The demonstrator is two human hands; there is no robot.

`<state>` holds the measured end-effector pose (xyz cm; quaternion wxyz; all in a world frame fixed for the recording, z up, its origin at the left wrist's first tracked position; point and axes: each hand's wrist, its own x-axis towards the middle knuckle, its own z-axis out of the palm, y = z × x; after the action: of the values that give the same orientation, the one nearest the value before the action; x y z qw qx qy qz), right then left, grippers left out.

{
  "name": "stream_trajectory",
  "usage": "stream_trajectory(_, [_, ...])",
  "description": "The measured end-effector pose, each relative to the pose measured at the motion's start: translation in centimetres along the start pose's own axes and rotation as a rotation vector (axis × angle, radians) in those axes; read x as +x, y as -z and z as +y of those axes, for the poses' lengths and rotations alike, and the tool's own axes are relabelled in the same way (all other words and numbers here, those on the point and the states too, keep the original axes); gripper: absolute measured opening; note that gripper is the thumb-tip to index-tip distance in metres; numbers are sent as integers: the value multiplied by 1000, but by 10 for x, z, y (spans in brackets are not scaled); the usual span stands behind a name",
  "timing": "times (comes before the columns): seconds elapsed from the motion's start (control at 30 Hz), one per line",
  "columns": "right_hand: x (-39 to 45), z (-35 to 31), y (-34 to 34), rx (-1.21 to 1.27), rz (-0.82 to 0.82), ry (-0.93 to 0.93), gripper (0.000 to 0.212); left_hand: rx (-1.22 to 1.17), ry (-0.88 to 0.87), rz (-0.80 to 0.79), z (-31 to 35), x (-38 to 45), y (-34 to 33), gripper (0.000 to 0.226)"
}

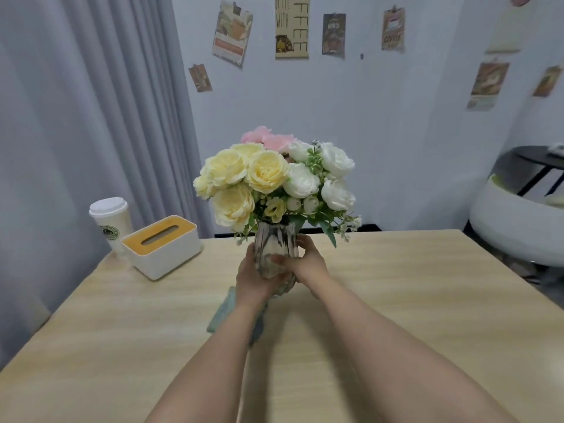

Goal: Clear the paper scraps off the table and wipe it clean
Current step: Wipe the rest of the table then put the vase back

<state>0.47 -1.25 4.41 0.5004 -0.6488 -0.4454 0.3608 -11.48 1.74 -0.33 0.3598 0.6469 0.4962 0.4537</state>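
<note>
The bench (396,300) looks free of scraps, so I judge I'm shifting the vase (276,251) to wipe beneath; best kept upright, since the flowers (274,178) make it top-heavy. My left hand (253,276) and right hand (305,261) both curl round it. The greenish cloth (224,312) lies under my left wrist

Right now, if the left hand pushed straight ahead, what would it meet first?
The vase: the left hand already grips it, so nothing lies between. Beyond, the table looks free up to its far edge, though depth is unclear.
</note>
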Motion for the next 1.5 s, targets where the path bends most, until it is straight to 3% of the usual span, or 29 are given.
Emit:
stream_trajectory(0.27, [6, 54, 144, -58, 149, -40, 55, -54, 4, -137, 36, -24, -152, 72])
stream_trajectory(0.37, [2, 75, 190, -72, 208, -56, 53, -67, 28, -212, 45, -38, -199, 84])
stream_trajectory(0.43, [0, 88, 214, -72, 234, -78, 53, -81, 51, -265, 52, -46, -222, 98])
stream_trajectory(0.57, [-6, 109, 249, -38, 292, -108, 59, -104, 36, -335, 68, -61, -257, 82])
stream_trajectory(0.67, [-9, 113, 269, -15, 321, -114, 65, -90, 37, -379, 76, -65, -275, 88])
stream_trajectory(0.8, [-13, 119, 282, -18, 358, -125, 72, -74, 39, -386, 86, -70, -287, 98])
stream_trajectory(0.93, [-14, 125, 285, -38, 393, -122, 75, -109, 5, -407, 83, -68, -293, 79])
stream_trajectory(1.17, [-20, 125, 279, -49, 406, -136, 81, -93, 0, -439, 67, -65, -297, 92])
stream_trajectory(1.33, [-35, 115, 271, -83, 443, -140, 83, -40, -11, -603, 78, -62, -269, 85])
stream_trajectory(1.43, [-49, 110, 257, -152, 523, -211, 87, 68, 78, -640, 78, -59, -232, 100])
stream_trajectory(1.5, [-60, 107, 240, -208, 583, -291, 85, 107, 103, -639, 69, -52, -204, 98])
